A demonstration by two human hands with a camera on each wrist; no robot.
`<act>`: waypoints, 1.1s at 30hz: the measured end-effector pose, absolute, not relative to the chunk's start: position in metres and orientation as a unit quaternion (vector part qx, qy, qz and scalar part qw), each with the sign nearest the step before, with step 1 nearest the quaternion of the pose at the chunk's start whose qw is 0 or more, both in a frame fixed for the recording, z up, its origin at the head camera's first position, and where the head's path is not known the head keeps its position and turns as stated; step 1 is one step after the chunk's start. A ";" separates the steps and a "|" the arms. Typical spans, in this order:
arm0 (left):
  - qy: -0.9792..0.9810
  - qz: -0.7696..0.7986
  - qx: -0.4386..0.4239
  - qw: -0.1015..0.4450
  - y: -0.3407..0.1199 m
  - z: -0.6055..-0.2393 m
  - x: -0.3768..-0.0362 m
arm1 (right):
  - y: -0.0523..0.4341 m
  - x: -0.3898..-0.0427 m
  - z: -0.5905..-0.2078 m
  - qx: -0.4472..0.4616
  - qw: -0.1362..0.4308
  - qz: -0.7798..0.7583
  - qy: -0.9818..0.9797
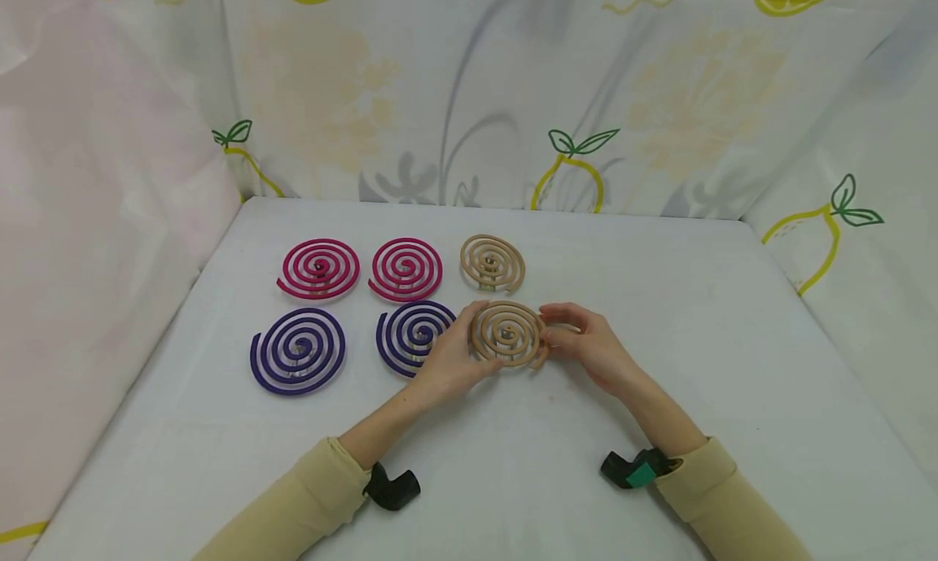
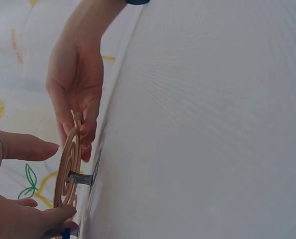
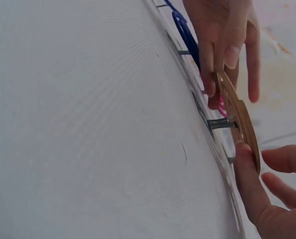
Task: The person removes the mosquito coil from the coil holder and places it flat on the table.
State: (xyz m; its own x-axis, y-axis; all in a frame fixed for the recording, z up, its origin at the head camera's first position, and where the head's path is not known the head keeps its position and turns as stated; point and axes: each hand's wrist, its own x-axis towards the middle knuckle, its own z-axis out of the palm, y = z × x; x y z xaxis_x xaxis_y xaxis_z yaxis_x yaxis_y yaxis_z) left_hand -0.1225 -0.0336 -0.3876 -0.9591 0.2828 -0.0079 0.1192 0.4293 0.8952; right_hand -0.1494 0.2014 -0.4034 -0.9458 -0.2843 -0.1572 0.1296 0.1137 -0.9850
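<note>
A tan mosquito coil lies flat on a small metal stand, raised above the white table. My left hand spans its left side, thumb at the near edge and fingers at the far edge. At the right edge, my right hand pinches the rim between thumb and fingers, and a coil end sticks out below these fingers. In the right wrist view, one right fingertip touches the table-facing side of the coil. A purple coil sits just left, partly hidden by my left hand.
Behind stands another tan coil. Two crimson coils occupy the back left, with another purple coil in front of them. Lemon-printed cloth hangs around the table. Black bands circle both wrists.
</note>
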 end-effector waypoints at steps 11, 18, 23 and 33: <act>0.825 0.548 0.111 0.089 -0.034 -0.388 -0.123 | 0.200 -0.150 -0.403 -0.036 0.161 -0.682 0.712; 0.798 0.586 0.102 0.097 -0.035 -0.387 -0.125 | 0.200 -0.150 -0.402 -0.037 0.160 -0.674 0.720; 0.787 0.601 0.088 0.105 -0.034 -0.387 -0.126 | 0.201 -0.150 -0.400 -0.034 0.156 -0.669 0.726; 0.754 0.646 0.080 0.092 -0.036 -0.386 -0.126 | 0.202 -0.150 -0.396 -0.030 0.150 -0.672 0.725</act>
State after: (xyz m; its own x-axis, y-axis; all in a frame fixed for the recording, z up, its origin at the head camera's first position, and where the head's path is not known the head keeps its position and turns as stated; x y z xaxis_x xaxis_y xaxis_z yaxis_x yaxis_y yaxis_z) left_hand -0.1258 -0.0355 -0.3863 -0.9703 0.2393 -0.0359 0.0012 0.1531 0.9882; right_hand -0.1504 0.2020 -0.3956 -0.9535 -0.2442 -0.1768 0.1580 0.0947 -0.9829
